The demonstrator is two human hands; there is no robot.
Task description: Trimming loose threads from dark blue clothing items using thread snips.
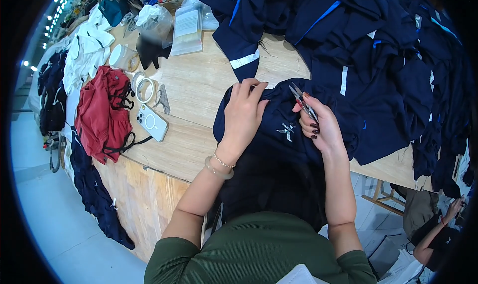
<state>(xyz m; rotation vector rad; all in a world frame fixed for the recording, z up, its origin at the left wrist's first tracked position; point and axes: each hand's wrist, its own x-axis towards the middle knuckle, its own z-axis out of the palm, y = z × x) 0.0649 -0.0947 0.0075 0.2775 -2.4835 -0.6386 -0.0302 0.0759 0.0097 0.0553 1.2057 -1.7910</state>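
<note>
A navy garment [271, 129] with a small light print lies over the near edge of the table in front of me. My left hand [244, 105] is closed on the garment's upper edge, thumb and fingers together at the fabric. In my right hand [321, 122] I hold thread snips [298, 92], fingers wrapped round the handles. The two pointed blades stand a little apart, over the garment to the right of my left hand. Whether they touch the cloth I cannot tell.
Navy garments [358, 40] heap up at the far right. On the left are red shorts [105, 114], a phone [152, 122], tape rolls [145, 90], a plastic tub [122, 58] and a bagged paper packet [187, 30]. Another person's arm [438, 234] shows at the lower right.
</note>
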